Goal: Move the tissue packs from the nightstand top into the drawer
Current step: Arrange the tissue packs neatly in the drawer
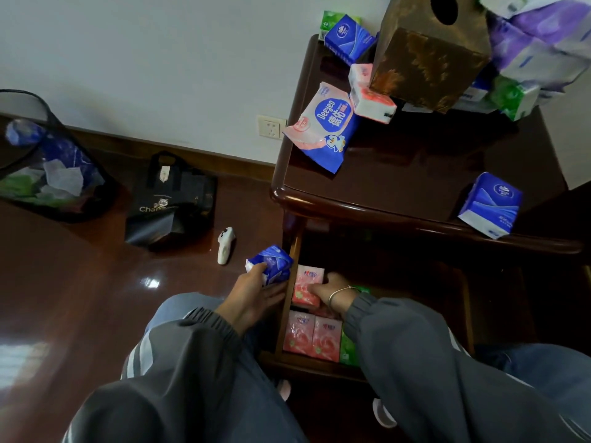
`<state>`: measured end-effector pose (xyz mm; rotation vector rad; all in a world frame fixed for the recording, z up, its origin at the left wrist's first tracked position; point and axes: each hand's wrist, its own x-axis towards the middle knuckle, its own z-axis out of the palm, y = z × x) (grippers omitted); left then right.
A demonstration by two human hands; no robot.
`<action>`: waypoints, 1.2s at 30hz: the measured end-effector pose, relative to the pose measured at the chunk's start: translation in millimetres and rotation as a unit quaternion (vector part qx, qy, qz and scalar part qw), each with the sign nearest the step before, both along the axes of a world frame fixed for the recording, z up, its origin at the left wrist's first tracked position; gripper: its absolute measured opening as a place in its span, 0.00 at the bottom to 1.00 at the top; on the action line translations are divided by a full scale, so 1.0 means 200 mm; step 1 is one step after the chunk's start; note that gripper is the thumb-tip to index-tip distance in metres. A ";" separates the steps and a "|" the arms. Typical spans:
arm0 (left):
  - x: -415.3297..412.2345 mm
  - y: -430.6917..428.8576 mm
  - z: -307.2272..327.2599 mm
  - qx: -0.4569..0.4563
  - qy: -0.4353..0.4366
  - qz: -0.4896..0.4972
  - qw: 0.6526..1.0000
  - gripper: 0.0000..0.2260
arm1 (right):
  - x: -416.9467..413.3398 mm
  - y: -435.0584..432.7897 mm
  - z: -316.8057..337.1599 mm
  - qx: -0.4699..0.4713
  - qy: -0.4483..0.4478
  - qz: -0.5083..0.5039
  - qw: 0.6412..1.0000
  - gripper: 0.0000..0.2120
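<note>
The dark wood nightstand (399,174) stands at right with its drawer (460,302) pulled open below. My left hand (256,292) grips a blue tissue pack (271,263) just left of the drawer's side wall. My right hand (332,289) is inside the drawer, fingers on a pink tissue pack (305,286). Two more pink packs (311,335) and a green pack (347,348) lie at the drawer's front. On the top lie a blue pack (489,203) near the front edge, a Deeyeo wipes pack (323,126), pink packs (371,97) and another blue pack (347,38).
A brown tissue box (428,52) and a heap of purple, white and green packs (537,49) crowd the back of the top. On the floor at left are a mesh bin (48,161), a black bag (172,203) and a small white device (225,244).
</note>
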<state>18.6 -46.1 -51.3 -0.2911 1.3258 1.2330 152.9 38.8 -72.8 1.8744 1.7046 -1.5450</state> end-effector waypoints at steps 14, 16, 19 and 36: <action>-0.02 -0.01 -0.04 -0.004 -0.004 -0.011 1.000 0.16 | 0.18 0.12 0.02 0.151 -0.029 0.174 0.973 0.18; -0.02 -0.01 -0.04 -0.005 0.000 -0.013 1.000 0.17 | 0.19 0.13 0.01 0.152 -0.007 0.161 0.975 0.18; -0.02 -0.01 -0.05 -0.007 0.003 -0.018 1.000 0.20 | 0.17 0.14 -0.01 0.136 0.027 0.171 0.976 0.15; -0.04 -0.02 -0.10 0.007 0.006 -0.031 0.999 0.12 | 0.17 0.17 -0.05 0.155 -0.142 0.373 0.903 0.30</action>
